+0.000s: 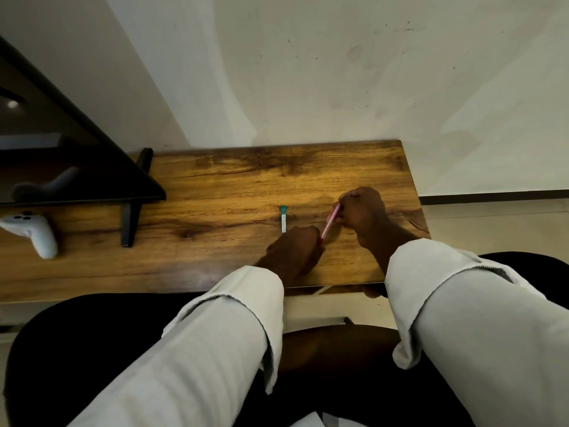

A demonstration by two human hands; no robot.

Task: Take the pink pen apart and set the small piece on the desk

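**Both hands on a pink pen**

Fingers [345, 211] of the right hand [363, 214] curl round the upper end of a pink pen [330, 223]; the left hand [295, 248] grips its lower end. The pen slants just above the wooden surface [215, 186]. Just left of it lies a white tube with a teal cap [283, 219]. Far left sit a white controller [34, 232] and a black stand [132, 211].
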